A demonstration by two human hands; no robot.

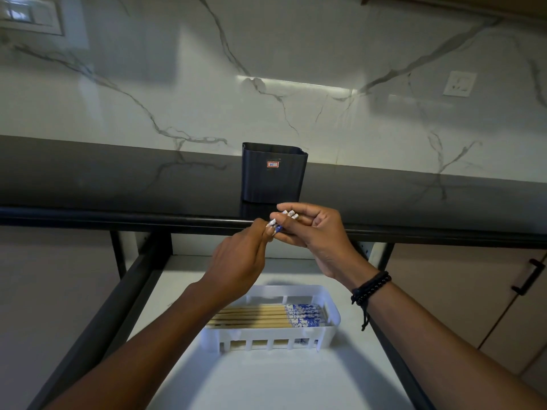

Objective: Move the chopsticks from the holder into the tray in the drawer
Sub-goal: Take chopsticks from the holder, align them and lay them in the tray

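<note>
A black square holder (273, 173) stands on the dark countertop, near its front edge. Just in front of it, above the open drawer, my right hand (319, 235) holds a small bunch of chopsticks (288, 215), their blue-and-white ends pointing at me. My left hand (239, 261) pinches the ends of other chopsticks (274, 226) in the same bunch. Below, a white slotted tray (331, 327) sits in the drawer with several chopsticks (266, 316) lying flat in it, patterned ends to the right.
The countertop's black edge (118, 220) runs across the view above the drawer. The drawer has black side rails (97, 321) and a pale floor (266, 380). A cabinet door with a black handle (529, 276) is at the right. A wall socket (458, 83) sits on the marble backsplash.
</note>
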